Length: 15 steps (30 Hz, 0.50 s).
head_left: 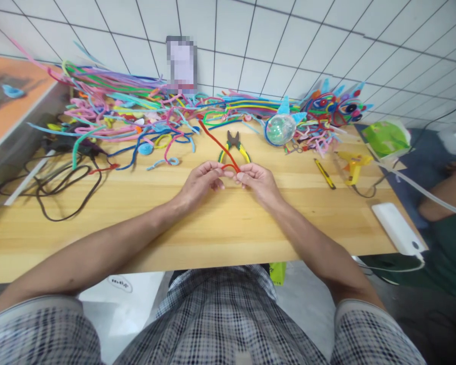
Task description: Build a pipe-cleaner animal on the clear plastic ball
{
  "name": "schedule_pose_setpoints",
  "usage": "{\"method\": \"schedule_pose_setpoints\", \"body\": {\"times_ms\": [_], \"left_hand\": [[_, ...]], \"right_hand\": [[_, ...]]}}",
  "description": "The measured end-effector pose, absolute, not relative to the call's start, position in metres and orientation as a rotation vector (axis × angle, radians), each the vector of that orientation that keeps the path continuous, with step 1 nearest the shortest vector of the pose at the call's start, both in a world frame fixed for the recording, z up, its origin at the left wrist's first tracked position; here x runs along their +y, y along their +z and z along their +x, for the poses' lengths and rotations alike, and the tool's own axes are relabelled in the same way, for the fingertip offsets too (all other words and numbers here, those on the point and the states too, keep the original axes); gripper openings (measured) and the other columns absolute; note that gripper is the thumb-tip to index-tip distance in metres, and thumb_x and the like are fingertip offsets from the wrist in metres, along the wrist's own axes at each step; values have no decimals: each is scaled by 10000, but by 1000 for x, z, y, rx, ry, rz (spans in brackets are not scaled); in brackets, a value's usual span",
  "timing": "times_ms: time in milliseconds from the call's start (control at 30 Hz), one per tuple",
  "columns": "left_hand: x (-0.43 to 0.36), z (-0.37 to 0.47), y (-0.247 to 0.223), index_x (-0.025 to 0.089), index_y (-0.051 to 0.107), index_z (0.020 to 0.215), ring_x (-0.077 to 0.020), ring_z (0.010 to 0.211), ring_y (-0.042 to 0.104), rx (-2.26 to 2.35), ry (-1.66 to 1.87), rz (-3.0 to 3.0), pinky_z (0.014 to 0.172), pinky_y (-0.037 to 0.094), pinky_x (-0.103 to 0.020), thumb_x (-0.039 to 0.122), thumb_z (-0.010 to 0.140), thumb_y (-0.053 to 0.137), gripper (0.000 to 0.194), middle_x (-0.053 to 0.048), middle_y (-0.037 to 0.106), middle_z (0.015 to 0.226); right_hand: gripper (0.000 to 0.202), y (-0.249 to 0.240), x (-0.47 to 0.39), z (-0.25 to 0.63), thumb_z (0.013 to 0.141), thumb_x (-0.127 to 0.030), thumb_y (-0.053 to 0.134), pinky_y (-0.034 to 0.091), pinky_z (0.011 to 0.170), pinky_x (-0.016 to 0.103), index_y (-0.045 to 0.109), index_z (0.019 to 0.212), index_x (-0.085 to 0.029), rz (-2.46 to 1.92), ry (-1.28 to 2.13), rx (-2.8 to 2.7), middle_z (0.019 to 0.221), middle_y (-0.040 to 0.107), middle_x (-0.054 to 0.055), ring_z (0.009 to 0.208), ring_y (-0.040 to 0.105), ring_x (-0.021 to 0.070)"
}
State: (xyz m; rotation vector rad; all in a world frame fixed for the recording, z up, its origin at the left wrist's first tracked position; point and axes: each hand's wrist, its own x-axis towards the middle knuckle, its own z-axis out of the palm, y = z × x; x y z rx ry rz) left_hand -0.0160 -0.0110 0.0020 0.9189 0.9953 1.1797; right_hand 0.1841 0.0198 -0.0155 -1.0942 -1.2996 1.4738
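A red pipe cleaner is held between my two hands over the middle of the wooden table. Its long end slants up and to the left, while a short bend arches between my fingers. My left hand pinches the bent end. The fingers of my right hand are closed on it near the base of the long end. Just beyond my hands lie pliers with yellow and green handles, jaws pointing away from me. The pipe cleaner passes in front of them.
Many coloured pipe cleaners are heaped along the wall. A clear ball with blue spikes stands behind the pliers. To the right lie a yellow cutter, a glue gun and a white power bank. Black cable coils at left. Another person's arm shows.
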Motion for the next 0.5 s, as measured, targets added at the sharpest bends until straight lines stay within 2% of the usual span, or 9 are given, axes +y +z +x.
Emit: {"method": "schedule_pose_setpoints", "body": {"times_ms": [167, 300, 400, 500], "left_hand": [[-12, -17, 0, 193, 760, 819, -108, 587, 480, 1151, 1216, 1115, 566, 377, -255, 446, 752, 895, 295, 31, 641, 644], [-14, -18, 4, 188, 780, 788, -90, 546, 386, 1154, 1168, 1116, 519, 279, -259, 509, 703, 947, 371, 49, 555, 579], [-14, -17, 4, 188, 749, 785, -73, 482, 345, 1110, 1116, 1033, 466, 217, -259, 544, 712, 936, 409, 45, 573, 579], [-14, -15, 1, 186, 710, 791, -57, 442, 348, 1046, 1113, 997, 431, 212, -253, 543, 750, 910, 412, 21, 652, 639]], "right_hand": [[443, -10, 19, 186, 624, -547, 985, 388, 558, 260, 732, 794, -227, -1164, 1380, -1315, 664, 637, -53, 621, 513, 107], [470, -2, 18, 187, 588, -546, 1006, 300, 492, 246, 734, 790, -221, -1176, 1451, -1283, 629, 595, -70, 553, 423, 78], [520, 1, 18, 187, 546, -549, 1028, 253, 450, 226, 719, 800, -218, -1184, 1566, -1250, 608, 597, -80, 500, 409, 62], [555, 1, 19, 187, 514, -546, 1045, 281, 436, 210, 706, 807, -219, -1174, 1638, -1233, 617, 628, -75, 500, 467, 65]]}}
